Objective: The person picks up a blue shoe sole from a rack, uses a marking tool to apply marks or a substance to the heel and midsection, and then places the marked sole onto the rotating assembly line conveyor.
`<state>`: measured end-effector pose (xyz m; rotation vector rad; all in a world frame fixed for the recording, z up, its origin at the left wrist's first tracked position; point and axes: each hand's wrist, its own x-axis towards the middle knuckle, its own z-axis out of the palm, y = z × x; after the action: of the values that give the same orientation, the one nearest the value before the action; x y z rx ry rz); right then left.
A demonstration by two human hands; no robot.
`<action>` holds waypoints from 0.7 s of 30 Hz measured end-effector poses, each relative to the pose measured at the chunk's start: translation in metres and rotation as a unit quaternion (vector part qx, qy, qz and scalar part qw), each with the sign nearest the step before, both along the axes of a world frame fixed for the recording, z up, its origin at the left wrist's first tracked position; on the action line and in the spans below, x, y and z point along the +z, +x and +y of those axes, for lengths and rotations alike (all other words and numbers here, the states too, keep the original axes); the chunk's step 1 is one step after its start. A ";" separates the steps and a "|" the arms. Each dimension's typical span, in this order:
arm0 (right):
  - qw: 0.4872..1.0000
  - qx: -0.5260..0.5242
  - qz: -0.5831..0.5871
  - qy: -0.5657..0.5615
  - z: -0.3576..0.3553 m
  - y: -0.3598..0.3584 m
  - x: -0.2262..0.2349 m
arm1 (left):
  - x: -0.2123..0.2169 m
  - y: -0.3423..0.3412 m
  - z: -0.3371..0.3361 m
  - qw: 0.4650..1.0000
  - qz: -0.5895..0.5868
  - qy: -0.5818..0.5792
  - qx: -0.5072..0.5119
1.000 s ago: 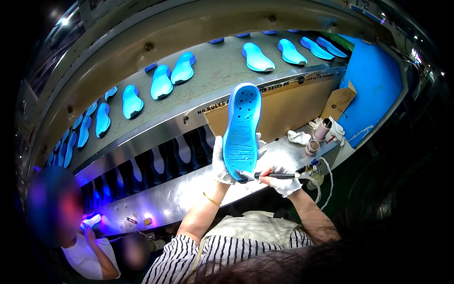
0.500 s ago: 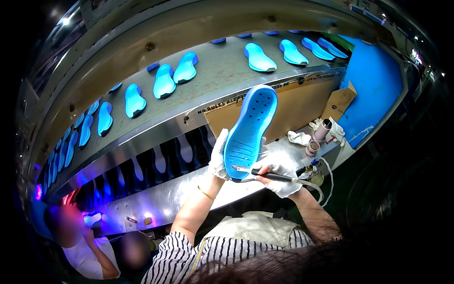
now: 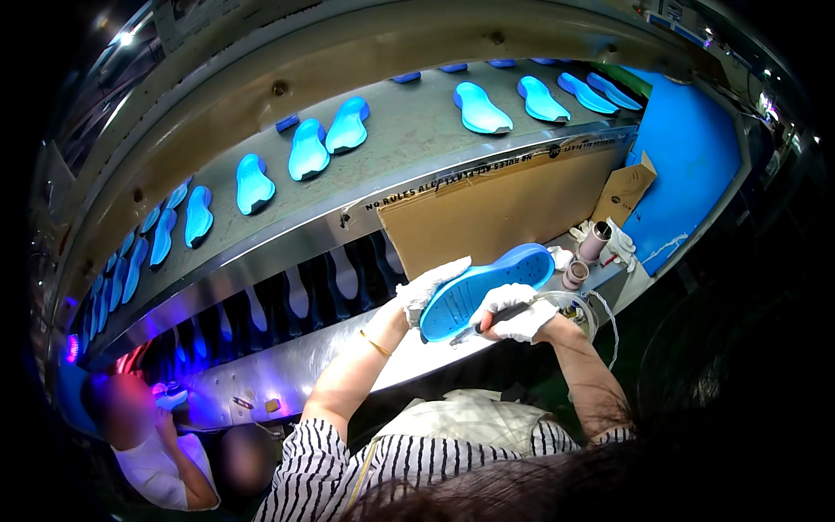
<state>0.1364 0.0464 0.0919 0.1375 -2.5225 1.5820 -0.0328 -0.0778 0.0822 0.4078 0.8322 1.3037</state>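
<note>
My left hand (image 3: 433,287), in a white glove, grips the heel end of a blue shoe sole (image 3: 450,309) along its far left edge. The sole is tilted, its toe pointing right and its hollow, patterned inside partly facing me. Gloved in white with bare fingertips, my right hand (image 3: 520,315) is closed around a dark-handled brush (image 3: 507,317). The brush tip lies by the sole's near edge at the heel; whether it touches cannot be made out. My right hand covers part of the sole's near side.
Several blue soles (image 3: 254,184) lie on the conveyor belt (image 3: 391,130) beyond. Below it stand a cardboard sheet (image 3: 487,213) and a metal ledge (image 3: 335,358). Two pinkish cylindrical containers (image 3: 594,243), white cloths (image 3: 619,244) and a pale hose (image 3: 613,339) are at right. Other people (image 3: 170,461) work at lower left.
The sole has swung from upright to slanting right and come lower and nearer. My right hand and brush have turned with it, rising slightly along its near edge.
</note>
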 end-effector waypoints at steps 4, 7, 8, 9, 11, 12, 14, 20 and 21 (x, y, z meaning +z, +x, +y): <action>0.998 -0.054 0.033 0.013 -0.003 0.004 0.003 | 0.009 0.011 0.005 0.998 0.026 -0.048 0.014; 0.997 -0.029 -0.020 0.067 0.005 0.006 -0.004 | -0.006 0.004 0.007 0.995 0.091 -0.048 -0.004; 0.997 -0.019 -0.011 0.073 0.013 0.012 -0.001 | -0.004 0.007 0.010 0.996 0.070 -0.051 -0.016; 0.997 -0.010 -0.001 0.079 0.021 0.019 0.001 | -0.002 0.008 0.010 0.997 0.048 -0.055 -0.031; 1.000 -0.006 -0.006 0.000 0.028 0.032 0.009 | 0.006 0.016 0.004 0.997 0.042 -0.064 -0.021; 0.999 -0.020 0.027 -0.015 0.025 0.035 0.013 | -0.002 0.014 0.006 0.999 0.019 -0.042 -0.004; 0.990 -0.043 0.065 -0.121 0.011 0.040 0.018 | -0.010 0.020 0.006 0.996 -0.065 0.012 0.057; 0.908 -0.149 -0.038 -0.390 -0.047 0.037 -0.011 | -0.011 0.044 0.010 0.957 -0.187 0.175 0.138; 0.948 -0.113 0.023 -0.295 -0.046 0.042 -0.007 | -0.004 0.052 0.008 0.954 -0.198 0.176 0.139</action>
<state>0.1787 0.0009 0.0850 -0.1786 -1.8399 2.1051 0.0195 -0.0699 0.0784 0.2975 0.3231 1.7354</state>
